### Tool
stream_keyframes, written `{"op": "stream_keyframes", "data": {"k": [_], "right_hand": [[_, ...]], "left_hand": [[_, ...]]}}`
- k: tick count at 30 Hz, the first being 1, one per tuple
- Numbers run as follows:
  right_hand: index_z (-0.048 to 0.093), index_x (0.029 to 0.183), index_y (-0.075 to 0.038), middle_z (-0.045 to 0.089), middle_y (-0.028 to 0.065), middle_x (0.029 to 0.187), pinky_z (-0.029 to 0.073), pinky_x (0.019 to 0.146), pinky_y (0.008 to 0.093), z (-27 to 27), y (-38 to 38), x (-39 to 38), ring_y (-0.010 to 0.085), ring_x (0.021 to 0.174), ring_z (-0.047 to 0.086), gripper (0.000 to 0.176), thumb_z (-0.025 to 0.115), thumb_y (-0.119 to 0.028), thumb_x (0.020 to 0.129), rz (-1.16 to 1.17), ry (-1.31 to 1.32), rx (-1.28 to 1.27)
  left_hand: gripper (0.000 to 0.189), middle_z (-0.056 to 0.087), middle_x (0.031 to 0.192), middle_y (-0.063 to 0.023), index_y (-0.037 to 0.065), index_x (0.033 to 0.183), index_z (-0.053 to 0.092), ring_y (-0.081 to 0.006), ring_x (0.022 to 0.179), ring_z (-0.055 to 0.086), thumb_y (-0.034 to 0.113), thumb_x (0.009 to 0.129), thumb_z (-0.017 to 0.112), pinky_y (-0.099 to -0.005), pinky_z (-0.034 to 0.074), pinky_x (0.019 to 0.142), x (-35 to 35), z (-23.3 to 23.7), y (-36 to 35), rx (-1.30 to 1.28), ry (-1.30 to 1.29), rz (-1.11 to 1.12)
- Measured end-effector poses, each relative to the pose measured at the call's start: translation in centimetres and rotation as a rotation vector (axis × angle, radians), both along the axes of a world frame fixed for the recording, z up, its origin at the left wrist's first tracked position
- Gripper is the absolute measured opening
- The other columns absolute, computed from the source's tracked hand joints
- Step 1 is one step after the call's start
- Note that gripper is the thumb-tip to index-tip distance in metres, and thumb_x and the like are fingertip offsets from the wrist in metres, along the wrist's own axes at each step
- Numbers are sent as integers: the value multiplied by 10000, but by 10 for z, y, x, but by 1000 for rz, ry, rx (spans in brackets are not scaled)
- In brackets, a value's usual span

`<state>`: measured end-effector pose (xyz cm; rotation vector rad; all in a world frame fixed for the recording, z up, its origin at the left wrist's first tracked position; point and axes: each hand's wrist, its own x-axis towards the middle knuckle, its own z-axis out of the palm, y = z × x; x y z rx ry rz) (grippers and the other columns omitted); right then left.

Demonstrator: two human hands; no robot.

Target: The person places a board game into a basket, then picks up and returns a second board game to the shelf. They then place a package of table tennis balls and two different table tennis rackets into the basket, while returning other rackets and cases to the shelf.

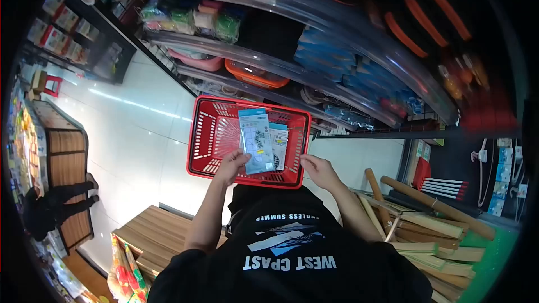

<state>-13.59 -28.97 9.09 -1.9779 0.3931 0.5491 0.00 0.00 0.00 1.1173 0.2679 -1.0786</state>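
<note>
A red shopping basket (216,134) with slotted sides sits in front of my body. Inside it lie a pale blue-and-white package (254,137) and, partly under that one, a second package (279,146) with dark printing. My left hand (231,166) reaches over the basket's near left part, its fingers pressed together at the lower left edge of the upper package. At the basket's right side is my right hand (319,169), fingers curled against the rim, with the contact partly hidden.
Shelves (252,53) with basins and bagged goods run across the front. A wooden-topped stand (163,233) is at lower left, and wooden pieces (443,252) lie at right. Another person (62,199) stands at far left, near a wooden display (68,163).
</note>
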Motion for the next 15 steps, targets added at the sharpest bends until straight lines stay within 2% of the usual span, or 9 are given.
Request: {"op": "stream_keyframes", "data": {"k": [1, 2, 3, 5, 6, 7, 9, 10, 15], "right_hand": [[436, 1360, -58, 573, 165, 1258, 484, 875, 316, 9, 15, 19, 304, 1074, 614, 494, 564, -283, 939, -50, -42, 33], [461, 1335, -37, 616, 167, 1193, 504, 829, 322, 11, 28, 35, 288, 1020, 646, 483, 565, -290, 938, -98, -85, 64], [461, 1335, -37, 616, 167, 1193, 504, 829, 322, 31, 31, 27, 288, 1020, 646, 483, 565, -290, 938, -101, -134, 37], [464, 1293, 27, 614, 182, 1166, 500, 812, 320, 36, 52, 31, 255, 978, 654, 481, 568, -276, 935, -242, -281, 172], [462, 1268, 54, 611, 188, 1147, 486, 843, 317, 42, 58, 32, 230, 993, 638, 477, 573, -264, 931, -269, -305, 326], [462, 1268, 54, 611, 188, 1147, 486, 843, 317, 55, 64, 36, 230, 993, 638, 477, 573, -264, 931, -274, -327, 323], [401, 1314, 46, 558, 134, 1225, 446, 923, 299, 82, 73, 41, 162, 1091, 552, 455, 565, -147, 937, -233, -439, 305], [422, 1300, 34, 571, 116, 1195, 443, 924, 296, 87, 77, 40, 151, 1075, 552, 438, 577, -133, 926, -280, -492, 313], [417, 1326, 33, 584, 109, 1180, 448, 915, 295, 152, 80, 34, 144, 1063, 558, 488, 603, -137, 908, -403, -630, 274]], "left_hand": [[194, 652, 983, -53, 33, 1064, 600, -136, 894, 630, 126, 895, 623, -300, 518, 781, 3, 18, 0, -49, 5, 2], [209, 653, 971, -48, 26, 1090, 592, -137, 887, 631, 115, 902, 611, -305, 519, 780, 6, 33, -2, -111, -1, 37], [257, 652, 1015, -59, 17, 1149, 575, -149, 918, 630, 103, 908, 597, -317, 521, 792, -10, 64, -14, -157, -46, 41], [300, 645, 1069, -77, 14, 1198, 556, -163, 965, 623, 99, 912, 589, -328, 510, 838, -24, 107, -17, -201, -84, 74], [309, 634, 1115, -90, 10, 1210, 548, -172, 1011, 609, 99, 916, 583, -339, 491, 883, -30, 122, -19, -241, -98, 44], [320, 625, 1128, -93, -2, 1220, 536, -165, 1029, 596, 86, 915, 581, -324, 473, 907, -33, 131, -20, -223, -103, 41], [324, 610, 1148, -96, -13, 1222, 528, -155, 1046, 580, 61, 911, 577, -305, 463, 915, -36, 145, -23, -265, -188, 56], [339, 602, 1153, -96, -17, 1237, 516, -148, 1054, 571, 41, 907, 573, -292, 450, 931, -36, 151, -23, -255, -194, 46], [438, 576, 1207, -92, -9, 1307, 459, -152, 1101, 543, 88, 902, 598, -298, 427, 947, -38, 195, -29, -315, -397, -27]]}}
